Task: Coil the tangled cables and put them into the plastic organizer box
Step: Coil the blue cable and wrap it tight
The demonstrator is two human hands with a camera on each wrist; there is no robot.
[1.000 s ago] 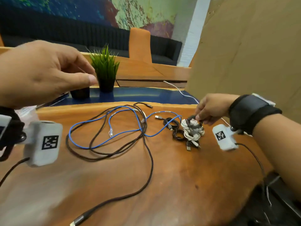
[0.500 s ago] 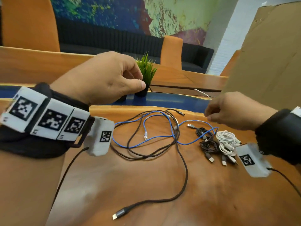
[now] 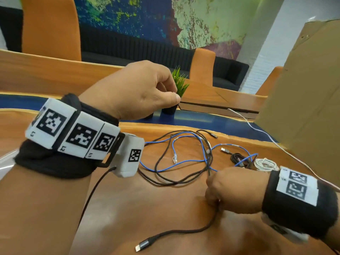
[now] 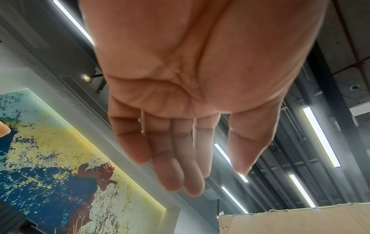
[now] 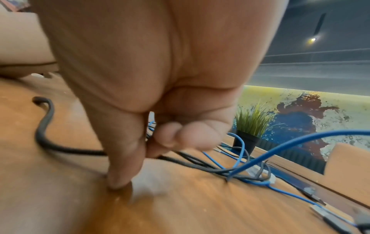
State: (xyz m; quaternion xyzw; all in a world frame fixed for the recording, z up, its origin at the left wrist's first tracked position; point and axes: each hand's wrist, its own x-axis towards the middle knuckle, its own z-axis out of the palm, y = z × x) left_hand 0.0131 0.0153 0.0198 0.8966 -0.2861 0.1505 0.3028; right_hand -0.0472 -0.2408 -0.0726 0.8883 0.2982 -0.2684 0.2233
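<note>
Our right hand [image 3: 234, 188] pinches the black cable [image 3: 176, 231], plug end toward us; our left hand [image 3: 132, 91] hangs relaxed, holding nothing

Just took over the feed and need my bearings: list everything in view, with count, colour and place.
Long black cable: one, black, loops mid-table, plug end near the front edge.
Blue cable: one, blue, tangled with the black loops.
Small black cable bundle: one, black, right of the tangle.
White cable bundle: one, white, beside the black bundle.
Thin white cable: one, along the far right edge.
Potted plant: one, green in a black pot, far side.
Cardboard sheet: one, brown, right.
Table: one, wooden.
Left hand: raised, holds nothing.
Right hand: down at the long black cable, fingers curled; grip unclear.
</note>
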